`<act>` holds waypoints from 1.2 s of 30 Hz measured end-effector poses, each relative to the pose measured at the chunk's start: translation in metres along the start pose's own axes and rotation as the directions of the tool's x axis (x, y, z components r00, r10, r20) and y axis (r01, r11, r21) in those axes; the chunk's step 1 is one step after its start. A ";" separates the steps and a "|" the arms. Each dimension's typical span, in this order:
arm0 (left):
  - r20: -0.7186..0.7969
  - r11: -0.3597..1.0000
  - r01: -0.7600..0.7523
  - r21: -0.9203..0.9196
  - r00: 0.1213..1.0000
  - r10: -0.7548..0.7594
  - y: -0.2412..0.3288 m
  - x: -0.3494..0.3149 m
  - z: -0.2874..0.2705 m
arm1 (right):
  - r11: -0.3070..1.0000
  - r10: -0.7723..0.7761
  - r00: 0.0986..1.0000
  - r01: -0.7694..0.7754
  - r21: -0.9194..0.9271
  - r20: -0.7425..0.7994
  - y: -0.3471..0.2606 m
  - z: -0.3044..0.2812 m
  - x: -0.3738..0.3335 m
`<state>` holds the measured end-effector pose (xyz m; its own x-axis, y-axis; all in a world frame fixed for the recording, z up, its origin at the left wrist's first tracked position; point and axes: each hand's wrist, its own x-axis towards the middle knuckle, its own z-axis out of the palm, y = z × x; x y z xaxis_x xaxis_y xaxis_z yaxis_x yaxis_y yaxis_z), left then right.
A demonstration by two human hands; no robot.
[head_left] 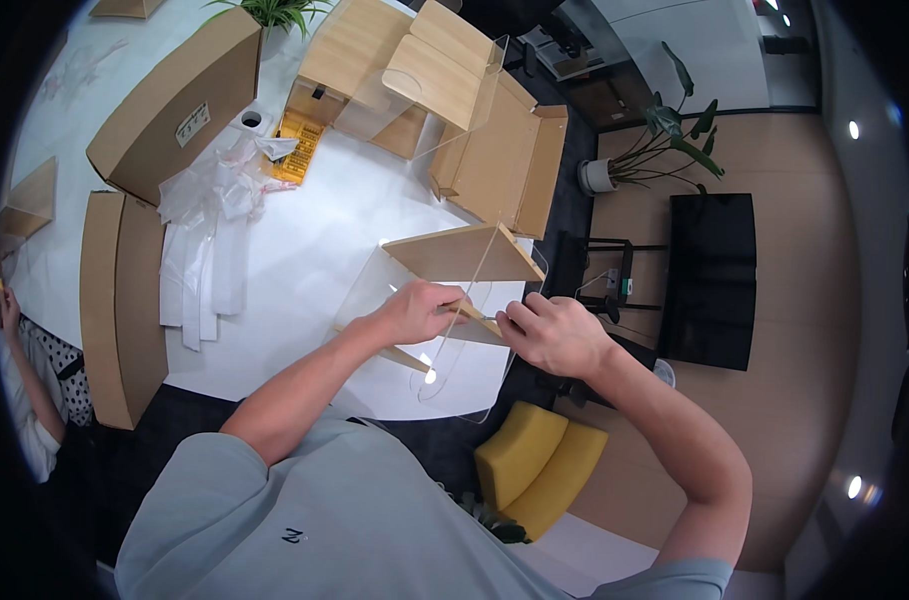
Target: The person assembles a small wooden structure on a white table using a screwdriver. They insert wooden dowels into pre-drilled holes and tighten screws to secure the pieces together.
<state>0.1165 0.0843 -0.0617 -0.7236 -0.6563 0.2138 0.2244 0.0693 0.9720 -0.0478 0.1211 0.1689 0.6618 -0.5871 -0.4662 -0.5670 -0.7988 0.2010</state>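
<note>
In front of me on the white table stands a partly built shelf of light wood boards and clear plastic side panels. My left hand (422, 312) is closed at the edge of its middle wooden board (486, 327), fingers pinching the wood. My right hand (554, 335) is curled in a fist by the outer clear panel (444, 365), against that board's end. A thin bit of something shows at its fingertips, but what it grips is hidden. Above both hands sits a larger wooden board (464, 254); a lower board (406, 358) lies nearer me.
Opened cardboard boxes (124, 300) and crumpled plastic wrap (214, 200) lie to the left. A yellow tool case (296, 148) and another wood-and-clear-plastic shelf (444, 80) are farther back, beside an open carton (504, 160). A person's hand (10, 308) shows at far left; a yellow seat (539, 465) stands below.
</note>
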 end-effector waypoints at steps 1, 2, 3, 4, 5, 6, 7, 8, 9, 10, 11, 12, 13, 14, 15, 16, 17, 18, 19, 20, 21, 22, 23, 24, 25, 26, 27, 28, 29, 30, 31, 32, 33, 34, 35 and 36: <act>0.004 1.000 0.007 -0.006 1.000 -0.007 0.001 0.000 -0.001 | 1.000 -0.008 1.000 0.008 -0.009 -0.018 0.001 0.000 0.000; -0.004 1.000 -0.001 -0.003 1.000 0.001 0.001 0.000 0.000 | 1.000 -0.008 1.000 0.007 -0.002 -0.015 0.000 0.000 0.000; -0.011 1.000 -0.009 0.001 1.000 0.009 0.001 -0.001 0.000 | 1.000 -0.007 1.000 0.008 0.005 -0.013 -0.002 0.001 0.001; -0.019 1.000 -0.016 0.005 1.000 0.017 0.000 -0.001 0.000 | 1.000 -0.008 1.000 0.008 0.013 -0.011 -0.003 0.001 0.001; -0.030 1.000 -0.015 -0.002 0.999 0.015 0.000 -0.002 0.000 | 0.997 0.047 0.999 -0.047 0.063 0.005 -0.005 0.002 0.002; -0.037 1.000 -0.013 -0.010 0.999 0.013 -0.001 -0.002 0.001 | 0.988 0.102 0.994 -0.104 0.114 0.026 -0.009 0.004 0.002; -0.044 1.000 -0.012 -0.018 0.999 0.011 -0.001 -0.003 0.001 | 0.973 0.157 0.986 -0.163 0.163 0.049 -0.011 0.006 0.003; -0.040 1.000 0.010 -0.002 0.999 -0.010 -0.001 -0.003 0.001 | 0.914 0.287 0.956 -0.292 0.282 0.061 -0.014 0.010 0.005; -0.035 0.999 0.031 0.014 0.999 -0.031 0.003 -0.001 0.000 | 0.823 0.411 0.907 -0.411 0.392 0.089 -0.016 0.014 0.008; -0.029 0.998 0.052 0.031 0.998 -0.051 0.004 -0.001 0.001 | 0.703 0.523 0.842 -0.514 0.491 0.133 -0.020 0.015 0.013; -0.021 0.999 0.040 0.026 0.999 -0.040 0.003 -0.001 0.003 | 0.395 0.631 0.675 -0.703 0.591 0.381 -0.017 0.015 0.020; -0.016 1.000 0.026 0.017 1.000 -0.026 0.003 -0.003 0.004 | 0.132 0.593 0.521 -0.815 0.564 0.614 -0.005 0.009 0.025; -0.010 1.000 0.009 0.014 1.000 -0.009 0.002 -0.002 0.002 | -0.070 0.516 0.401 -0.861 0.503 0.757 0.003 0.003 0.029; -0.008 1.000 -0.003 0.003 1.000 0.003 0.002 -0.002 0.003 | -0.259 0.400 0.284 -0.877 0.405 0.871 0.007 -0.002 0.031; -0.012 1.000 -0.006 -0.009 1.000 0.006 0.002 -0.004 0.004 | -0.152 0.460 0.360 -0.869 0.471 0.812 0.006 0.000 0.030; -0.016 1.000 -0.009 -0.022 1.000 0.009 0.002 -0.005 0.005 | -0.040 0.508 0.436 -0.849 0.526 0.743 0.002 0.005 0.026; -0.014 1.000 0.003 -0.030 1.000 -0.004 0.001 -0.005 0.003 | 0.075 0.543 0.513 -0.819 0.569 0.665 -0.002 0.008 0.022; -0.012 0.999 0.013 -0.036 1.000 -0.013 0.003 -0.003 0.000 | 0.234 0.578 0.623 -0.745 0.625 0.527 -0.006 0.010 0.019; -0.009 0.999 0.022 -0.042 1.000 -0.023 0.004 -0.002 -0.002 | 0.390 0.582 0.721 -0.653 0.649 0.376 -0.010 0.012 0.015; -0.010 0.999 0.020 -0.034 1.000 -0.020 0.002 -0.001 -0.004 | 0.538 0.557 0.802 -0.547 0.641 0.217 -0.013 0.012 0.011; -0.013 0.999 0.017 -0.028 1.000 -0.018 0.001 -0.001 -0.004 | 0.711 0.446 0.882 -0.451 0.539 0.150 -0.015 0.002 0.007; -0.015 1.000 0.015 -0.021 1.000 -0.016 0.000 -0.001 -0.005 | 0.808 0.349 0.931 -0.358 0.467 0.110 -0.013 0.000 0.005; -0.014 1.000 0.018 -0.017 1.000 -0.019 0.000 -0.002 -0.005 | 0.886 0.244 0.967 -0.256 0.387 0.080 -0.009 -0.001 0.002; -0.010 1.000 0.020 -0.013 1.000 -0.020 0.001 -0.002 -0.005 | 0.942 0.137 0.989 -0.148 0.300 0.060 -0.006 -0.003 -0.001; -0.005 1.000 0.021 -0.009 1.000 -0.021 0.002 -0.002 -0.005 | 0.980 0.050 0.999 -0.049 0.190 0.002 -0.003 -0.008 -0.001; -0.004 1.000 0.016 -0.007 1.000 -0.016 0.002 -0.001 -0.005 | 0.986 0.034 0.999 -0.034 0.161 0.001 -0.001 -0.011 -0.002; -0.003 1.000 0.011 -0.006 1.000 -0.011 0.001 -0.001 -0.004 | 0.991 0.018 1.000 -0.018 0.133 0.001 -0.001 -0.012 -0.003; -0.001 1.000 0.008 -0.005 1.000 -0.008 0.001 -0.001 -0.004 | 0.994 0.002 1.000 -0.002 0.106 0.002 0.000 -0.012 -0.003; -0.004 1.000 0.010 -0.007 1.000 -0.010 0.000 -0.001 -0.003 | 0.993 0.010 1.000 -0.011 0.113 0.013 0.001 -0.011 -0.003; -0.004 1.000 0.011 -0.010 1.000 -0.011 0.001 -0.001 -0.004 | 0.992 0.021 0.999 -0.024 0.121 0.025 0.001 -0.009 -0.003; -0.004 1.000 0.012 -0.012 1.000 -0.012 0.002 -0.001 -0.004 | 0.991 0.031 0.999 -0.036 0.128 0.038 0.001 -0.008 -0.003; -0.005 1.000 0.013 -0.001 1.000 -0.013 0.002 -0.001 -0.003 | 0.981 0.074 0.995 -0.086 0.176 0.071 0.001 -0.008 -0.002; -0.005 1.000 0.016 0.009 1.000 -0.016 0.002 -0.001 -0.003 | 0.965 0.116 0.987 -0.138 0.225 0.107 0.001 -0.007 -0.001; -0.005 1.000 0.019 0.019 1.000 -0.018 0.001 -0.001 -0.002 | 0.944 0.156 0.977 -0.191 0.270 0.144 0.000 -0.007 0.000; -0.007 1.000 0.029 0.007 1.000 -0.029 0.001 -0.001 -0.002 | 0.888 0.248 0.966 -0.258 0.380 0.076 -0.003 0.003 0.000; -0.008 0.999 0.038 -0.004 0.999 -0.038 0.001 0.000 -0.001 | 0.816 0.346 0.938 -0.310 0.487 0.018 -0.008 0.021 -0.002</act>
<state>0.1178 0.0837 -0.0605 -0.7267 -0.6641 0.1758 0.1994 0.0411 0.9791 -0.0551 0.1313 0.1503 0.4159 -0.8245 -0.3836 -0.9071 -0.4060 -0.1110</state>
